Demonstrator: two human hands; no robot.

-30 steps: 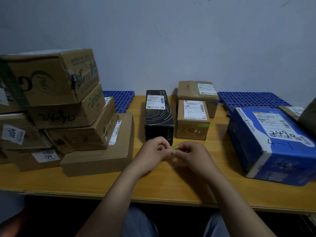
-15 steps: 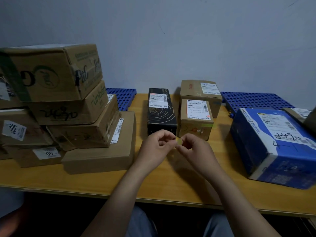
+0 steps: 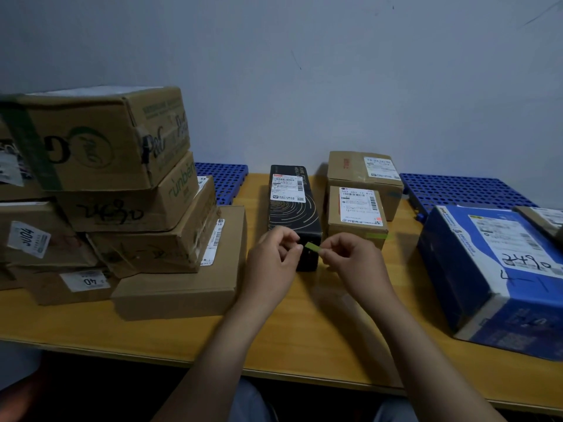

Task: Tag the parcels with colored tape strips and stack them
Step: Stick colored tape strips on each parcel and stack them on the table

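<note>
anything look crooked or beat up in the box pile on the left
Yes. In the left pile, the brown cardboard box third from the top sits askew, not squared with the flat brown cardboard box beneath. The top brown cardboard box with green print has a worn front corner with ragged tape.

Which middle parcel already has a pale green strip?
The small brown box right of the black box; pale green tape crosses its front edge.
</note>
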